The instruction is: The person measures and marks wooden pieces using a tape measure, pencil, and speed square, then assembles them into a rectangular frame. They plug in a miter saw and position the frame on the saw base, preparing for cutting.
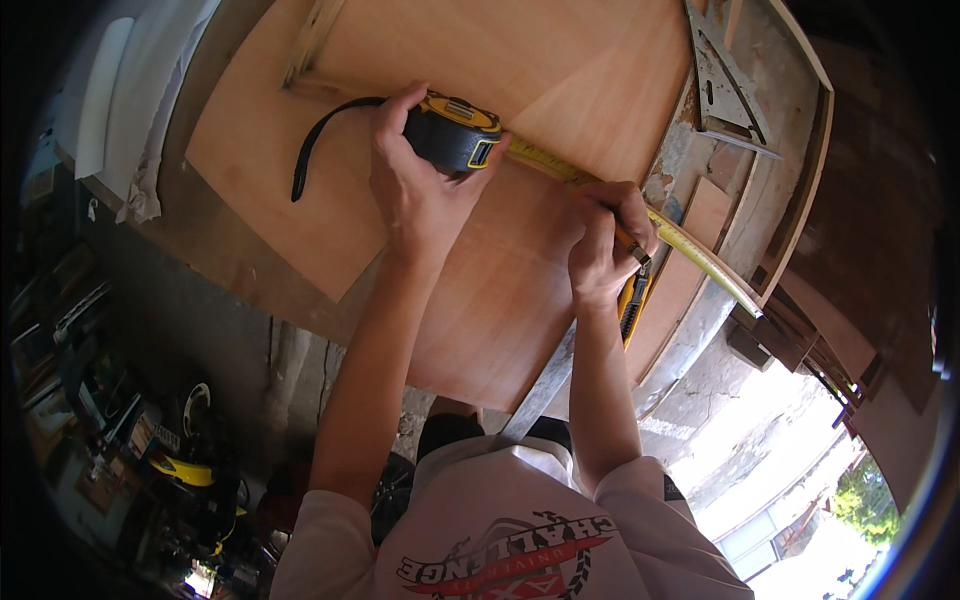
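My left hand (415,185) grips the black and yellow tape measure case (455,130) and presses it on a plywood sheet (300,170). Its black wrist strap (318,140) trails off to the left. The yellow tape blade (700,262) runs right and downward across the sheet, past its edge. My right hand (600,240) rests on the blade near the sheet's right edge. It holds a yellow and black utility knife (632,305), whose tip touches the wood beside the tape.
A metal triangular square (725,90) lies at the top right on a worn workbench (790,130). A grey flat strip (545,385) sticks out under the sheet's near edge. Tools and clutter (170,450) sit on the floor at the lower left. Wood planks (850,330) are stacked at the right.
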